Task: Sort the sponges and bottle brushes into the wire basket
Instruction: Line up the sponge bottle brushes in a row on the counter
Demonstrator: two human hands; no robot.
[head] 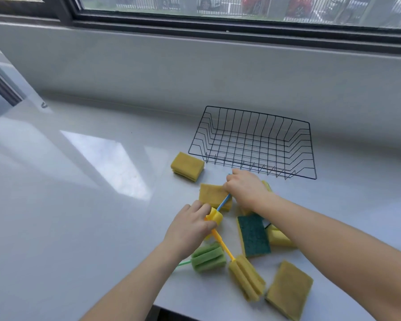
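Counter [90,181]: glossy white, below a dark-framed window [241,10].
Basket [252,140]: black wire, standing on the counter just beyond the right hand.
Right hand [247,189]: fingers curled round the far end of the blue brush [223,201] handle.
Left hand [190,225]: grips that brush's yellow foam head.
Middle sponge [212,193]: yellow, between the hands, under the blue handle.
Far sponge [187,166]: yellow, beyond the left hand, near the basket's corner.
Yellow brush [247,276]: handle runs out from under the left thumb; the head lies nearer the viewer.
Green brush [208,257]: head just beside the left wrist.
Green-faced sponge [253,235]: below the right wrist, between the forearms.
Near sponge [289,289]: yellow, under the right forearm, at the counter's edge.
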